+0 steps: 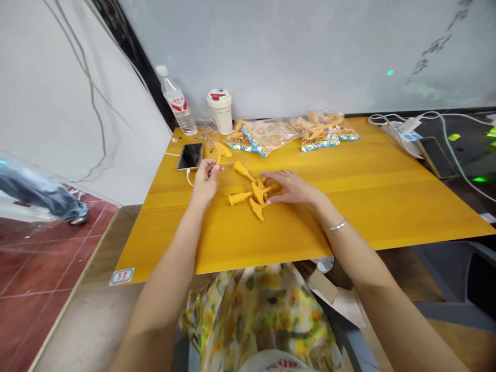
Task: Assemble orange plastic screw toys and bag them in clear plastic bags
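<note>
My left hand (206, 181) pinches a yellow plastic T-handled piece (222, 151) by its stem, its broad handle pointing up and away from me. Several similar yellow pieces (259, 192) lie crossed in a loose pile on the table, some with a ribbed, flared end. Over the right side of this pile is my right hand (292, 187), its thumb and fingers curved and apart around the pieces. Whether its fingertips press on any piece, I cannot tell.
Along the table's (310, 227) back edge are a water bottle (178, 101), a lidded cup (220, 112) and clear bags (321, 132) with yellow pieces. A phone (190, 156) with a white cable lies at left. Cables (444, 121) are at right; a person's leg (42, 191) shows at far left.
</note>
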A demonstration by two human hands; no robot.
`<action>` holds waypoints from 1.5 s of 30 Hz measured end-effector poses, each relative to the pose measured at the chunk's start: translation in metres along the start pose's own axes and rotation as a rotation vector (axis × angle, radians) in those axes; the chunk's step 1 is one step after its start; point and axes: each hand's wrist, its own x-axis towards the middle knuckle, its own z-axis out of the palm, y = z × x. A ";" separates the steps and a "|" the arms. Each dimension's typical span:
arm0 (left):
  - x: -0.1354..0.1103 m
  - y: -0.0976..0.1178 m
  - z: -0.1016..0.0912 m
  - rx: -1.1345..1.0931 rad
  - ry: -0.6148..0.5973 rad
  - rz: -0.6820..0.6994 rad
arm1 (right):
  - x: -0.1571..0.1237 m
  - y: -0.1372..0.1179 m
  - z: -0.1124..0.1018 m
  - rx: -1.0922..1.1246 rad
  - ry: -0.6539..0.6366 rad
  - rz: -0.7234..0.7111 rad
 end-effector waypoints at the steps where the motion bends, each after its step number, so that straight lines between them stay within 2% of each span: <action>1: 0.000 0.002 0.003 -0.094 0.014 -0.050 | 0.000 0.000 -0.001 0.010 0.003 0.002; 4: 0.000 0.006 0.006 -0.314 0.005 -0.207 | -0.001 0.003 0.000 0.020 0.011 0.022; 7: -0.001 0.007 0.004 -0.450 -0.056 -0.361 | 0.001 0.004 0.002 0.031 0.057 0.018; 10: -0.005 0.009 0.006 -0.511 -0.139 -0.399 | 0.005 0.000 0.003 0.050 0.180 0.032; 13: -0.008 0.011 0.011 -0.512 -0.155 -0.303 | 0.008 -0.004 0.003 0.050 0.279 0.056; 15: -0.009 0.011 0.014 -0.476 -0.114 -0.224 | 0.008 -0.005 0.004 0.037 0.284 0.070; 19: -0.007 0.006 0.016 -0.309 -0.031 -0.140 | 0.009 -0.004 0.008 0.024 0.160 0.065; 23: -0.007 0.002 0.016 -0.170 -0.025 -0.091 | 0.009 -0.008 0.011 0.061 0.074 -0.018; 29: -0.009 -0.005 0.019 0.005 -0.131 -0.009 | 0.008 -0.014 0.006 0.118 0.019 -0.069; 32: -0.009 -0.009 0.020 0.060 -0.174 0.004 | 0.009 -0.013 0.006 0.096 0.072 0.006; 36: -0.008 -0.013 0.020 0.075 -0.198 0.016 | 0.014 -0.013 0.009 -0.084 0.182 0.121; 40: -0.007 -0.016 0.018 0.118 -0.207 0.033 | 0.019 -0.011 0.010 -0.168 0.106 0.239; 45: -0.010 -0.013 0.018 0.294 -0.411 0.134 | 0.022 -0.008 0.012 0.010 0.052 0.275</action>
